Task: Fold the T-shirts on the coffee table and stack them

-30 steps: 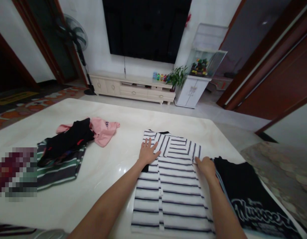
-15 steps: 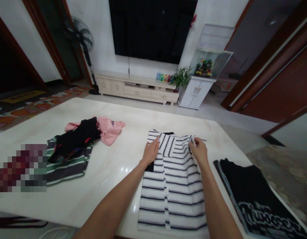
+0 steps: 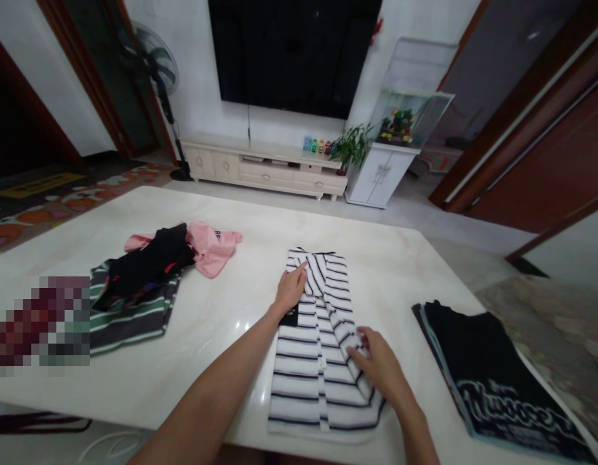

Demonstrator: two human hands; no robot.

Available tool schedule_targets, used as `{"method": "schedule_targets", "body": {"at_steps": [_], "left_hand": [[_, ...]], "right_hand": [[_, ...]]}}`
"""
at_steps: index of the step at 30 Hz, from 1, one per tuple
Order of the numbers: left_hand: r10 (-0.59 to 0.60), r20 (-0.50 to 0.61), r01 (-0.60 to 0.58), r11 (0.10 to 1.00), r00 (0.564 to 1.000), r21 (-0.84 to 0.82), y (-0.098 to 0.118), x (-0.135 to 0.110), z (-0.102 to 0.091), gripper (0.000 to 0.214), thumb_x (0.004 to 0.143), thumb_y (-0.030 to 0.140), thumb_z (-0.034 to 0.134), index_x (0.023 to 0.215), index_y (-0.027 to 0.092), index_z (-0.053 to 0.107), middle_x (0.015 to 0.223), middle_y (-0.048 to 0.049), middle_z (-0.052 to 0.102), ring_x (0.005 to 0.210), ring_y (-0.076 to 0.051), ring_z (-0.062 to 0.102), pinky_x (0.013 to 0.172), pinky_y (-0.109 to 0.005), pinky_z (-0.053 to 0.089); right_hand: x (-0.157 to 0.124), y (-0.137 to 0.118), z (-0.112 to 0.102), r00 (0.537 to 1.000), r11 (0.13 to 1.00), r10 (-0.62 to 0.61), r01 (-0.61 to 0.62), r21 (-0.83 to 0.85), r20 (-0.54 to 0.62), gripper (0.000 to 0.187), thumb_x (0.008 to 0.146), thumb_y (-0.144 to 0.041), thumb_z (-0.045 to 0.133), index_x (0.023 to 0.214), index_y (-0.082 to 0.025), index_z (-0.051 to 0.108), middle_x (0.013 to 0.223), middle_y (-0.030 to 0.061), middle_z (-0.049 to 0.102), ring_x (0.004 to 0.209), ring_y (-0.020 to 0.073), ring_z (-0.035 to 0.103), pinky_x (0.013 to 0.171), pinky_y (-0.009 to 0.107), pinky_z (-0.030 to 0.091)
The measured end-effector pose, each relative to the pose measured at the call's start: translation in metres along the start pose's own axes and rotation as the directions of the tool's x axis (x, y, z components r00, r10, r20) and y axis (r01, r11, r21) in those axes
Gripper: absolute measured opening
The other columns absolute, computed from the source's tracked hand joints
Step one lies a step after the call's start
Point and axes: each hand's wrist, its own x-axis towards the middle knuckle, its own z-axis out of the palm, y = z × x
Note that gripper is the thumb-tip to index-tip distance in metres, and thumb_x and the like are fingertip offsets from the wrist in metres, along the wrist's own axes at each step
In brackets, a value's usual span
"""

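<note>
I see one white desk (image 3: 250, 226), and on it one loose heap (image 3: 139, 323) of at least three garments, one neat stack (image 3: 473, 342) topped by a black shirt, and one striped shirt (image 3: 296, 381) near the middle of the close side. The stack's layers I can't count from here; a blurred patch covers the heap's left end. Two bare hands work on the stripes.

The shirt's long axis runs straight away from the person, collar end toward the television (image 3: 292, 51), hem beside the desk's near edge. Its right side is folded in on a slant, flaring out at the lower right corner.

A wide stretch of desk separates shirt from heap, a narrower one shirt from stack, and more lies past the collar.

The left hand (image 3: 290, 289) rests on the upper left, its grip open. The right hand (image 3: 379, 360) touches the folded edge, thumb and fingers apart.
</note>
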Motion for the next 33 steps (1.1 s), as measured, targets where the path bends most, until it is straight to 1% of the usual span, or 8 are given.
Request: {"method": "schedule_targets", "body": {"at_steps": [5, 8, 12, 16, 20, 22, 26, 33], "left_hand": [[0.002, -0.011, -0.002, 1.0, 1.0, -0.007, -0.003, 0.0, 0.002, 0.037, 0.093, 0.031, 0.031, 0.121, 0.023, 0.053, 0.123, -0.0031, 0.058, 0.113, -0.018, 0.051, 0.106, -0.042, 0.023], [0.004, -0.019, -0.005, 1.0, 1.0, -0.012, -0.002, -0.001, 0.002, 0.035, 0.092, 0.031, 0.034, 0.119, 0.023, 0.055, 0.12, -0.0029, 0.06, 0.111, -0.018, 0.053, 0.106, -0.042, 0.023], [0.002, -0.034, -0.003, 1.0, 0.999, -0.019, -0.001, -0.001, 0.001, 0.033, 0.09, 0.033, 0.04, 0.117, 0.023, 0.057, 0.108, -0.0021, 0.066, 0.098, -0.016, 0.059, 0.105, -0.04, 0.025], [-0.01, -0.058, 0.009, 1.0, 0.998, -0.019, -0.004, 0.0, 0.001, 0.032, 0.085, 0.029, 0.049, 0.115, 0.021, 0.058, 0.091, -0.0011, 0.069, 0.083, -0.015, 0.062, 0.104, -0.039, 0.028], [-0.019, -0.091, 0.017, 1.0, 0.996, -0.025, -0.007, 0.001, 0.003, 0.032, 0.081, 0.018, 0.051, 0.111, 0.019, 0.061, 0.094, -0.0031, 0.067, 0.085, -0.016, 0.06, 0.091, -0.033, 0.042], [-0.014, -0.105, 0.011, 1.0, 0.994, -0.027, -0.007, 0.001, 0.004, 0.032, 0.079, 0.014, 0.048, 0.108, 0.018, 0.061, 0.097, -0.0043, 0.066, 0.086, -0.016, 0.059, 0.085, -0.03, 0.045], [-0.006, -0.128, 0.006, 1.0, 0.992, 0.0, -0.002, 0.003, 0.006, 0.03, 0.074, 0.009, 0.048, 0.099, 0.015, 0.063, 0.087, -0.0051, 0.064, 0.085, -0.018, 0.057, 0.083, -0.032, 0.045], [-0.063, -0.149, 0.072, 0.995, 0.987, 0.062, 0.0, 0.008, 0.0, 0.03, 0.073, 0.008, 0.046, 0.097, 0.015, 0.061, 0.089, -0.0067, 0.057, 0.085, -0.018, 0.055, 0.081, -0.031, 0.045]], "right_hand": [[-0.042, 0.004, -0.02, 0.996, 0.996, 0.013, -0.006, -0.088, 0.084, 0.012, 0.073, -0.031, 0.049, 0.067, -0.021, 0.048, 0.066, 0.0015, 0.056, 0.065, 0.0181, 0.056, 0.061, 0.029, 0.044], [-0.061, -0.019, -0.016, 0.988, 0.981, -0.153, 0.149, -0.123, -0.022, 0.01, 0.071, -0.015, 0.044, 0.076, -0.02, 0.051, 0.077, 0.0037, 0.057, 0.073, 0.0176, 0.057, 0.066, 0.028, 0.046], [-0.086, -0.041, 0.015, 0.931, 0.905, -0.36, 0.364, -0.221, 0.062, 0.04, 0.063, 0.0, 0.04, 0.093, -0.02, 0.058, 0.09, 0.0062, 0.061, 0.081, 0.0199, 0.06, 0.071, 0.031, 0.049], [-0.101, -0.036, 0.032, 0.9, 0.879, -0.422, 0.435, -0.194, 0.108, 0.044, 0.067, -0.004, 0.048, 0.108, -0.019, 0.057, 0.102, 0.0091, 0.064, 0.092, 0.0225, 0.061, 0.078, 0.033, 0.051], [-0.094, -0.03, 0.015, 0.913, 0.923, -0.383, 0.374, 0.086, 0.139, 0.025, 0.083, -0.028, 0.051, 0.105, -0.021, 0.058, 0.093, 0.0042, 0.066, 0.083, 0.0147, 0.063, 0.074, 0.023, 0.052], [-0.082, -0.03, 0.011, 0.935, 0.93, -0.353, 0.346, 0.125, 0.038, 0.024, 0.088, -0.029, 0.043, 0.105, -0.021, 0.057, 0.096, 0.0045, 0.066, 0.087, 0.0134, 0.063, 0.078, 0.023, 0.051], [-0.054, -0.026, 0.036, 0.902, 0.922, -0.386, 0.373, -0.102, -0.193, 0.038, 0.09, -0.029, 0.038, 0.124, -0.018, 0.049, 0.132, 0.0113, 0.048, 0.121, 0.0226, 0.045, 0.097, 0.039, 0.041], [-0.048, -0.01, 0.076, 0.9, 0.866, -0.422, 0.365, -0.342, -0.108, 0.051, 0.09, -0.035, 0.037, 0.139, -0.022, 0.03, 0.142, 0.0074, 0.034, 0.13, 0.0257, 0.031, 0.097, 0.044, 0.04]]}}
